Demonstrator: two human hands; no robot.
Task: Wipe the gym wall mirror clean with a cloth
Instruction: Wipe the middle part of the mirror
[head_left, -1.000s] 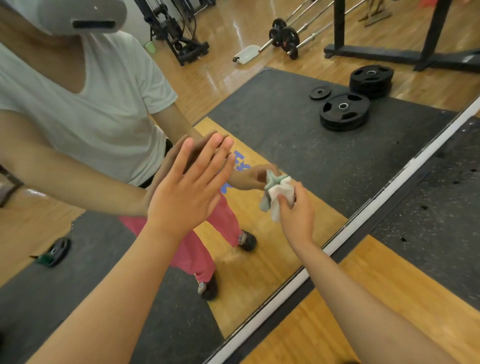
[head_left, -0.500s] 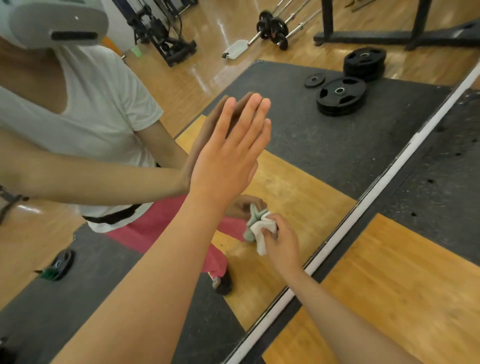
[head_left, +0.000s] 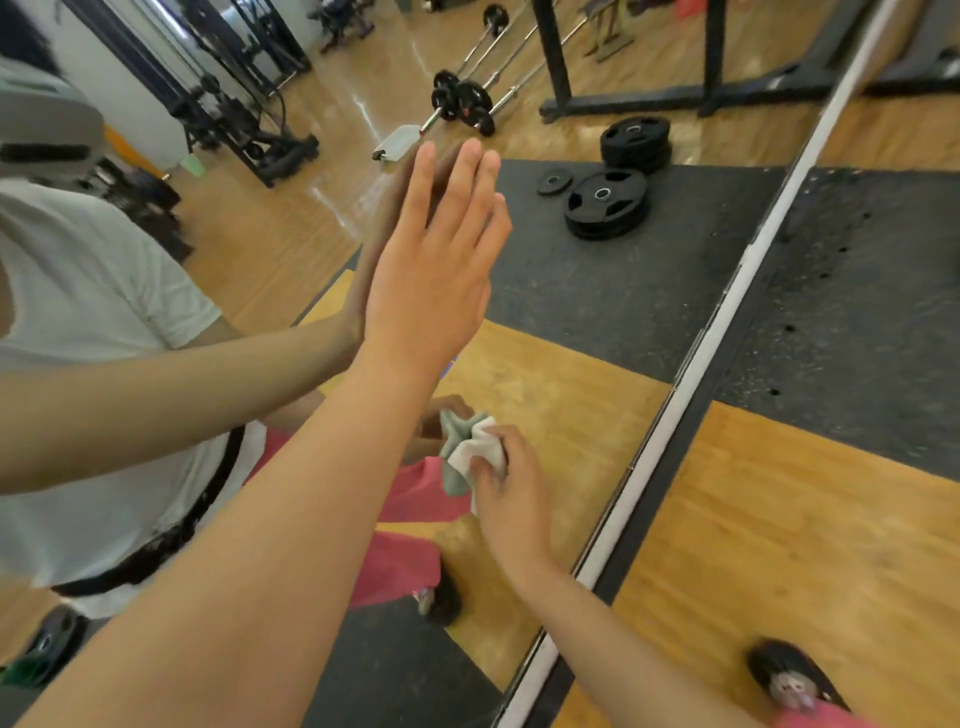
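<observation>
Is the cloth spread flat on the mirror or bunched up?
Bunched up: the cloth shows crumpled folds, gripped by the right hand and pressed against the mirror.

Left arm stretches from near left toward far. Left hand raised, flat, fingers straight and close together, pointing up. Right arm comes in from near right. Right hand lower, fingers curled, gripping bunched cloth.

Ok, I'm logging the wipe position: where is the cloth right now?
In the head view, the cloth is bunched in the right hand against the mirror, below the flat left hand.
</observation>
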